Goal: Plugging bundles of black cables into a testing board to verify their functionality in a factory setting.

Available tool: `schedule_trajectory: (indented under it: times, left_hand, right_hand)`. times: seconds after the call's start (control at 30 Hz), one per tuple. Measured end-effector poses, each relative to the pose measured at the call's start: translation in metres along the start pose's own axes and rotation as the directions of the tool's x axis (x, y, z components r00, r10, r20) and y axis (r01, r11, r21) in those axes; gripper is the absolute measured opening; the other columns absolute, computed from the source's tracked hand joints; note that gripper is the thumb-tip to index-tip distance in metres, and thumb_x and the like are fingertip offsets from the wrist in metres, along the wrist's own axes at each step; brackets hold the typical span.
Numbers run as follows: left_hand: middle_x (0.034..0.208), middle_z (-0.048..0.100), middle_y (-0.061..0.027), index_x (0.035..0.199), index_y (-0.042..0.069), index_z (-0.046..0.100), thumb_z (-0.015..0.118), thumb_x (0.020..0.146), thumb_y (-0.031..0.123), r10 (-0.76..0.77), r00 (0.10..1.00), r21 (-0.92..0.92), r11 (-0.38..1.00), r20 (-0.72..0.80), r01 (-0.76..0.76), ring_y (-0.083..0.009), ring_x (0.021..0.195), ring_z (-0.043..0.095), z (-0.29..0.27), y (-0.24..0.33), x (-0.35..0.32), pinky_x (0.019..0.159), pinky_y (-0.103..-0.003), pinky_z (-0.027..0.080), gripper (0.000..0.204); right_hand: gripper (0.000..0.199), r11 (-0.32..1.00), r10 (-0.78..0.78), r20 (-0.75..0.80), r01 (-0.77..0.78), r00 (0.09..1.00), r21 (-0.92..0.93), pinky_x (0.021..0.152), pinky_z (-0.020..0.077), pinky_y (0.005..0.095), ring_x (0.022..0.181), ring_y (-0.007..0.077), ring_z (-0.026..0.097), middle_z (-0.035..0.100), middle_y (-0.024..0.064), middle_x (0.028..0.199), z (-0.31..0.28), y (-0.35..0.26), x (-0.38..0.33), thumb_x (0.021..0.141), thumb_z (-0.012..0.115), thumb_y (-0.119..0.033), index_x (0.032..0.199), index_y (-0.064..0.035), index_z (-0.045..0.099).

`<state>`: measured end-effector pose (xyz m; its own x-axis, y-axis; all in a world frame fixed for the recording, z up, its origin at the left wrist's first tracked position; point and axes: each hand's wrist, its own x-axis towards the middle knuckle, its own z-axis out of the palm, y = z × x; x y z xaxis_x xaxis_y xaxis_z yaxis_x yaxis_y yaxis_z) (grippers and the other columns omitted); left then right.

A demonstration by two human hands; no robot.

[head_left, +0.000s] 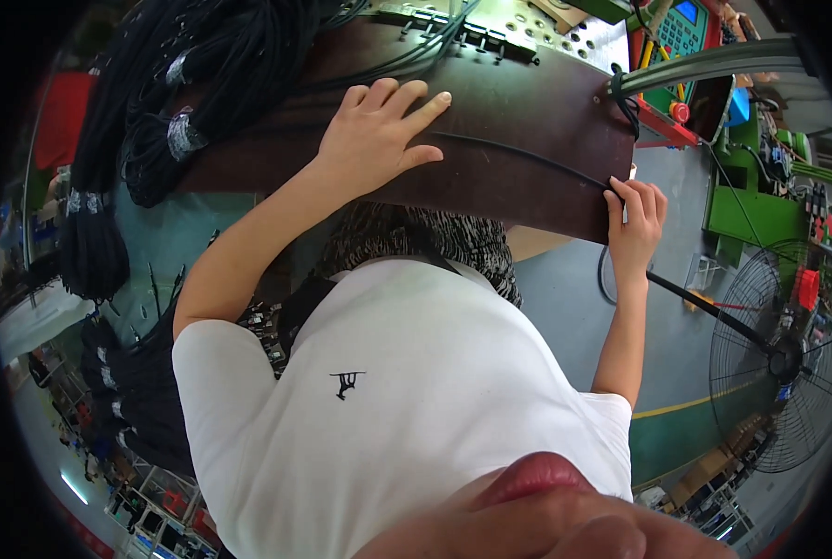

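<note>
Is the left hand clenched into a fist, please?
No, the left hand has its thumb and index finger spread apart over the brown tabletop.

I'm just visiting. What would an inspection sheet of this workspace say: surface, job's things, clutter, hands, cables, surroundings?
Surface: brown bench, with a holed metal plate at its far side.
Job's things: one black cable stretched across the bench to its right edge.
Clutter: black bundles heaped at the bench's left, some hanging over its edge.
Hands: right hand pinches the black cable; left hand is spread palm down, contact unclear.
Cables: several thin cables lie across the bench's far side.
Surroundings: fan and green machine at right.
</note>
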<state>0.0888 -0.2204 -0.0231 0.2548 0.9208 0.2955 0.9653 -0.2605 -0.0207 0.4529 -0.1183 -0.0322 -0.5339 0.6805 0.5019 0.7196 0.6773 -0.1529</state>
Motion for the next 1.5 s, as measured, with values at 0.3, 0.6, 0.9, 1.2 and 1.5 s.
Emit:
schedule_trajectory:
  times: [0.3,0.6,0.9,1.2,1.5]
  left_hand:
    - [0.091,0.056,0.0021,0.095,0.013,0.062,0.067,0.083,0.040,0.058,0.991,0.135,0.990,-0.120,-0.041,-0.0154,0.089,0.053,0.014,0.010,0.026,0.082,-0.032,0.040,0.030]
    - [0.074,0.058,-0.0037,0.074,0.009,0.056,0.063,0.082,0.019,-0.214,0.964,-0.395,0.909,-0.160,0.136,-0.0241,0.076,0.058,-0.055,-0.008,-0.030,0.068,-0.037,0.044,0.014]
    - [0.086,0.065,-0.0120,0.095,0.004,0.063,0.064,0.089,0.027,-0.748,0.624,-0.351,0.535,0.226,0.769,-0.0318,0.083,0.063,-0.160,-0.011,-0.229,0.073,-0.040,0.050,0.024]
    - [0.110,0.066,-0.0181,0.104,0.003,0.067,0.060,0.086,0.026,-0.677,-0.238,0.086,-0.408,-0.697,0.909,-0.0359,0.107,0.060,-0.251,-0.134,-0.557,0.092,-0.045,0.048,0.029]
    - [0.139,0.046,-0.0219,0.132,0.000,0.048,0.053,0.086,0.054,-0.346,-0.432,0.019,-0.799,-0.833,0.601,-0.0443,0.129,0.039,-0.293,-0.085,-0.738,0.102,-0.061,0.033,0.071]
  right_hand:
    - [0.017,0.989,-0.126,0.055,0.121,0.991,0.082,0.092,0.0423,0.0393,0.102,0.0261,0.056,0.063,0.0031,0.096,0.011,-0.016,0.035,0.078,0.074,-0.015,0.094,-0.0108,0.069]
    - [0.030,0.912,-0.377,0.087,0.352,0.922,0.212,0.087,0.0472,0.0395,0.102,0.0298,0.058,0.063,0.0091,0.105,0.068,-0.078,0.142,0.085,0.070,-0.026,0.111,-0.0113,0.064]
    - [0.042,0.828,-0.543,0.145,0.498,0.827,0.256,0.093,0.0443,0.0443,0.108,0.0383,0.056,0.061,0.0201,0.114,0.133,-0.038,0.182,0.089,0.067,-0.030,0.116,0.0015,0.059]
    - [0.037,0.930,-0.323,0.199,0.349,0.925,-0.115,0.071,0.0501,0.0441,0.076,0.0329,0.065,0.068,0.0159,0.084,0.079,-0.040,0.212,0.100,0.050,-0.032,0.095,0.0001,0.068]
    - [0.035,0.653,-0.744,-0.407,0.705,0.530,-0.276,0.079,0.0488,0.0438,0.092,0.0323,0.061,0.063,0.0159,0.105,0.010,0.028,0.131,0.099,0.052,-0.033,0.119,-0.0062,0.062]
